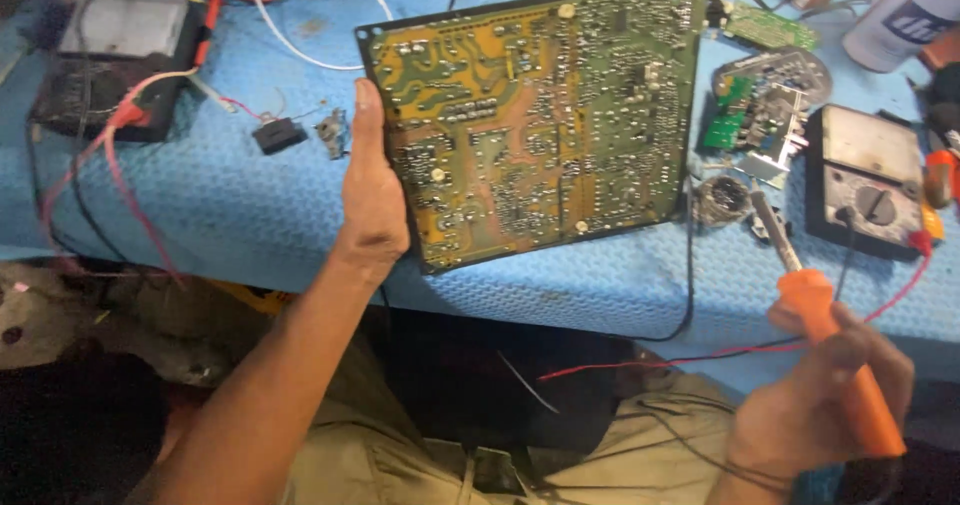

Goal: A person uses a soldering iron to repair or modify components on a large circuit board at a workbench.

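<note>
Head view, looking down at a work surface covered by a textured light-blue foam mat, its near edge running across the middle of the frame; below the edge, dark shadow and the person's lap in khaki cloth. Left hand clamped on the left edge of a large rectangular green-and-yellow printed circuit board, solder side up, thumb along the edge, fingers hidden behind; the board is tilted, its upper part reaching over the middle of the mat toward the far side. Right hand closed around the orange plastic handle of a soldering iron, held off the near edge of the surface, metal tip pointing up toward the board's lower right corner, near it but not touching. Thin red and black leads cross the gap below the surface. Far left on the mat: a black boxy meter with a pale screen, red leads trailing from it over the edge. Between it and the board, a small black block-shaped part. White cable loops at the top. Right of the board: a small round green circuit assembly in a grey housing, a narrow green circuit strip, a round metal ring-like part, and a black analogue multimeter with a dial knob. White cylindrical spray can at top right corner. Little of the room shows beyond the surface.
</note>
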